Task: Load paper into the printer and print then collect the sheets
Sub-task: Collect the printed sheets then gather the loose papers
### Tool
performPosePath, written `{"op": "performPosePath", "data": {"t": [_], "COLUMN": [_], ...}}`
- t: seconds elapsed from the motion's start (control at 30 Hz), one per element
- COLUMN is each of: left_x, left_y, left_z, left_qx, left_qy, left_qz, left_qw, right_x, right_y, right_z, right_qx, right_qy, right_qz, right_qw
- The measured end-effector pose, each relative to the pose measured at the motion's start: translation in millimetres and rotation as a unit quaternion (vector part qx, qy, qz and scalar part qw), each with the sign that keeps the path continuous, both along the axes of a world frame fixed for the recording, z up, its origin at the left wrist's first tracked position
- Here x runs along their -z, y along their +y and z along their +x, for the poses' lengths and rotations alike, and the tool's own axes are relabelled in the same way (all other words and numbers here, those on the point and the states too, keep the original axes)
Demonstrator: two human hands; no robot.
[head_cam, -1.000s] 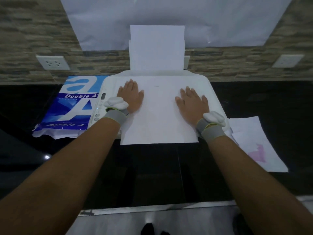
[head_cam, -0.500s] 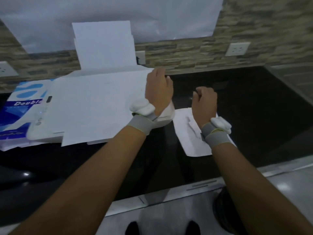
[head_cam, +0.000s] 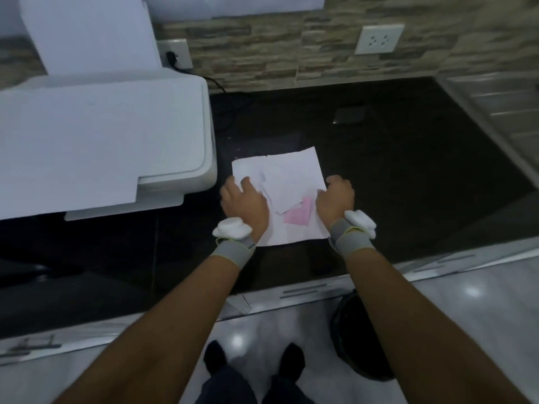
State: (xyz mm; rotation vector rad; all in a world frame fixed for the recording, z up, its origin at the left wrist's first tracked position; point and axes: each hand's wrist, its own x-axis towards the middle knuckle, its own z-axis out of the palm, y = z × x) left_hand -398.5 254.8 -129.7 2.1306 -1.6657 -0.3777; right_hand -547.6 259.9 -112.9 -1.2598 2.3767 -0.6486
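Observation:
A white printer (head_cam: 175, 135) stands at the left on the black counter, with a blank sheet (head_cam: 73, 153) lying across its lid and a stack of paper (head_cam: 87, 33) upright in its rear feed. Right of it, printed sheets (head_cam: 291, 182) lie on the counter, one showing a pink shape. My left hand (head_cam: 243, 202) rests on the sheets' left edge with fingers spread. My right hand (head_cam: 335, 199) curls over their right edge, fingers bent onto the paper.
The black counter (head_cam: 408, 158) stretches to the right, ending at a grey ridged surface (head_cam: 501, 106). Wall sockets (head_cam: 379, 39) sit on the stone wall, and a cable runs behind the printer. A dark bin (head_cam: 358, 339) stands on the floor below.
My view has swung right. Both hands left the printer lid and came down onto the printed sheets beside it, one at each side edge.

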Motion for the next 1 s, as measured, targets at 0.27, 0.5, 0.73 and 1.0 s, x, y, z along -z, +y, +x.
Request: {"op": "performPosePath", "data": {"t": [0.27,0.5,0.73,1.0], "left_x": [7.4,6.3,7.5,16.7], "left_y": [-3.2,-14.3,-8.2,25.2], "left_z": [3.6,11.2,-30.1,-141.5], "left_qx": [-0.113,-0.112,0.027,0.196], "left_qy": [0.048,0.12,0.068,0.021], "left_qz": [0.09,0.128,0.11,0.062], "left_qw": [0.988,0.978,0.991,0.978], "right_x": [12.4,13.9,8.0,0.6], "right_y": [-2.7,0.2,25.1,105.9], "right_z": [1.2,-8.1,-38.5,-124.6], "right_qx": [0.032,0.057,0.11,0.258], "right_qy": [0.006,-0.027,-0.082,-0.083], "right_qz": [0.046,0.086,0.032,-0.008], "right_qw": [0.998,0.994,0.99,0.963]}}
